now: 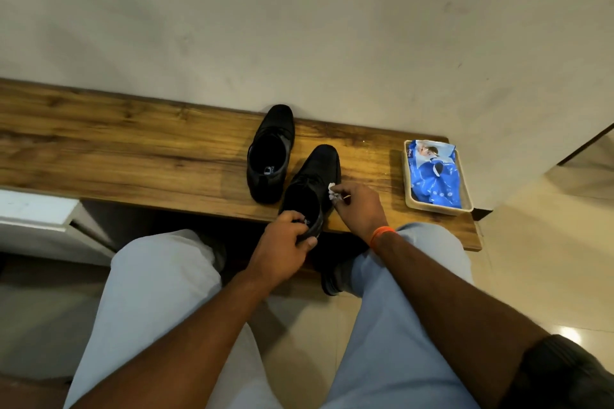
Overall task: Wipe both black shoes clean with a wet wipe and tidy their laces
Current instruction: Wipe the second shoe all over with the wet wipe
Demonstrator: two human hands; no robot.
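Two hands work the nearer shoe [319,173], toe toward 1 o'clock: left hand [282,242] grips its heel, right hand [360,206] pinches the wipe [333,192] on its right flank.

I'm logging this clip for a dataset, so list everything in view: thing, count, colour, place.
Shoes: 2, black, on the bench; the far shoe stands free, the near shoe is held at its heel.
Wipe: 1, white, pinched against the near shoe's right side.
Wipe pack: 1, blue, lying in the tray.
Tray: 1, beige, at the bench's right end.
Bench: 1, brown wood, along the wall.
Wall: 1, off-white, behind the bench.
Wristband: 1, orange, on the right wrist.
Trousers: light blue, both legs in the foreground.
Left hand: grips the near shoe's heel.
Right hand: pinches the wipe.
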